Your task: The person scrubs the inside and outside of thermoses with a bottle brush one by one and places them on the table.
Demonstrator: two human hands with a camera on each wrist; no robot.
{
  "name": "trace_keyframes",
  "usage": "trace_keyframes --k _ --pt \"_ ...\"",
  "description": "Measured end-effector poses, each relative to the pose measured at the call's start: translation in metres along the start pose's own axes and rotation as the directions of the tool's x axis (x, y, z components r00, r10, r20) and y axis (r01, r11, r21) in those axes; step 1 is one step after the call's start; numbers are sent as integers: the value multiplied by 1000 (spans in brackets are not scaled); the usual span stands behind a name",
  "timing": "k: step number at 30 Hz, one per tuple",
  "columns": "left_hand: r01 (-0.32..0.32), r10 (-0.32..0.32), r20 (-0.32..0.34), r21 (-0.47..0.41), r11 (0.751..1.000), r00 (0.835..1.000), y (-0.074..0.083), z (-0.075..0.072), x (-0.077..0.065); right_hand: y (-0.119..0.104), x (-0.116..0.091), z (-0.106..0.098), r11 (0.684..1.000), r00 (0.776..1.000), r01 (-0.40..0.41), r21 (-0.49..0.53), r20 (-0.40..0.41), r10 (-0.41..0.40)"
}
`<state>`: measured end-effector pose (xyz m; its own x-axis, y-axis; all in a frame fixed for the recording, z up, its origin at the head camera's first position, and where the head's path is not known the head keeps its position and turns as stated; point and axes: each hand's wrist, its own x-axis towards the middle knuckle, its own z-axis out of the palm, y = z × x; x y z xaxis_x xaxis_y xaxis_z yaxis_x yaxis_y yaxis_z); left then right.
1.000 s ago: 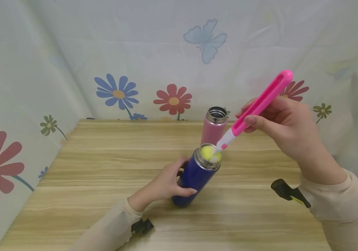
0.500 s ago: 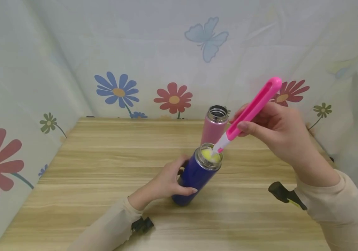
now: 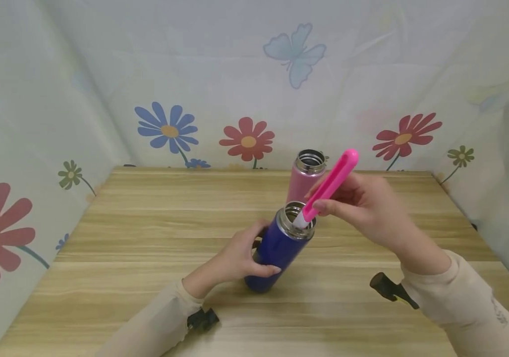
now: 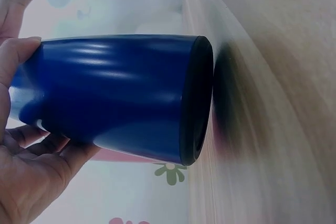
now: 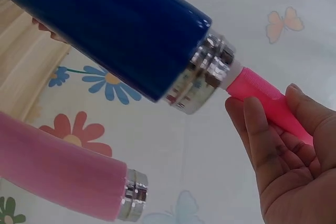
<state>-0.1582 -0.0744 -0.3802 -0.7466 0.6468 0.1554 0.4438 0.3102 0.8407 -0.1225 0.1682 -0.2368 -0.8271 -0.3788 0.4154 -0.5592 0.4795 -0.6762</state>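
Observation:
My left hand (image 3: 238, 255) grips a dark blue vacuum flask (image 3: 276, 253) round its body and holds it tilted, mouth up and to the right. In the left wrist view the flask's black base (image 4: 198, 100) is close over the table. My right hand (image 3: 370, 208) pinches the pink handle of a bottle brush (image 3: 331, 186) between thumb and fingers. The brush's white neck (image 3: 300, 221) goes into the flask's steel mouth, and its sponge head is hidden inside. In the right wrist view the handle (image 5: 262, 95) slants out of the steel collar (image 5: 202, 74).
A pink flask (image 3: 303, 183) without a lid stands upright just behind the blue one. Both are on or over a wood-grain table (image 3: 147, 238). A white curtain (image 3: 218, 74) printed with flowers hangs behind it. Each sleeve carries a black wrist camera (image 3: 390, 287).
My right hand has moved down and left, pushing the brush deeper into the blue flask; its yellow sponge has gone out of sight. The left hand and both flasks have stayed nearly still.

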Motion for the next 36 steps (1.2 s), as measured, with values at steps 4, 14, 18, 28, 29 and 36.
trace_keyframes --k 4,14,18,28,29,36 --pt "-13 13 -4 4 1000 1000 0 1 0 2 0 8 999 996 -46 -23 69 48" --pt "-32 32 6 25 999 999 1 1 1 4 4 16 1000 984 -5 -8 177 7" --pt "-32 32 9 21 999 999 1 1 0 3 5 16 999 981 -35 -3 190 35" --pt "-47 47 0 40 998 999 3 2 -1 5 4 15 997 986 -75 -31 146 78" --pt "-46 47 0 43 998 999 3 3 -1 5 4 14 996 988 -78 -36 134 83" --pt "-19 19 5 29 999 1000 3 2 -1 3 2 5 996 995 -69 -49 72 72"
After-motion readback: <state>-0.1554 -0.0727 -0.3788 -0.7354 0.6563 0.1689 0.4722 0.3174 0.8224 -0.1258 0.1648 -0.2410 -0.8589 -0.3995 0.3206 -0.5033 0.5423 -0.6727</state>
